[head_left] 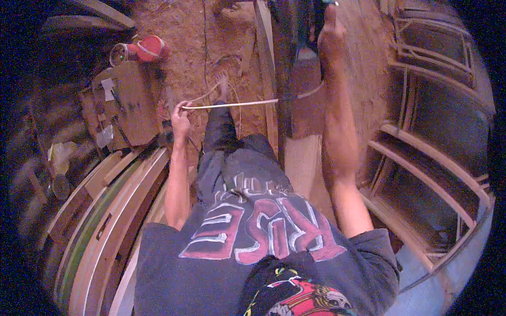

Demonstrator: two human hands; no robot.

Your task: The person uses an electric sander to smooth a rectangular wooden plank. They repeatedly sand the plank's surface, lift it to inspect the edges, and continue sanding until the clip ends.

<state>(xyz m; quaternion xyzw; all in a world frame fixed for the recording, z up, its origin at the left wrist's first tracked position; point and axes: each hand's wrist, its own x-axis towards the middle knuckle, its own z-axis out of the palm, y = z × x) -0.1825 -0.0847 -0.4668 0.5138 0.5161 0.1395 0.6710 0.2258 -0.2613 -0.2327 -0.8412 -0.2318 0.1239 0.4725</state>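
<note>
My left hand (181, 122) is closed, its fingers pinched round a thin pale strip (232, 105) at the left of the middle. From there the strip runs nearly straight to the right, up to a dark upright object (287, 68). A slack, looping length of it hangs behind my left hand over the floor. Farther forward on the right, my right hand (331, 37) is blurred and closed beside the dark object. Something teal (330, 2) shows at its fingertips, cut by the upper edge; what it is cannot be made out.
Long wooden boards (118, 221) lean at the lower left. Behind them stands a brown box (134, 105), with a red tub (151, 48) beyond. Wooden frames (427, 179) stand along the right. A pale board (303, 163) lies beside my body, and my foot (223, 79) rests on the brown floor (179, 26).
</note>
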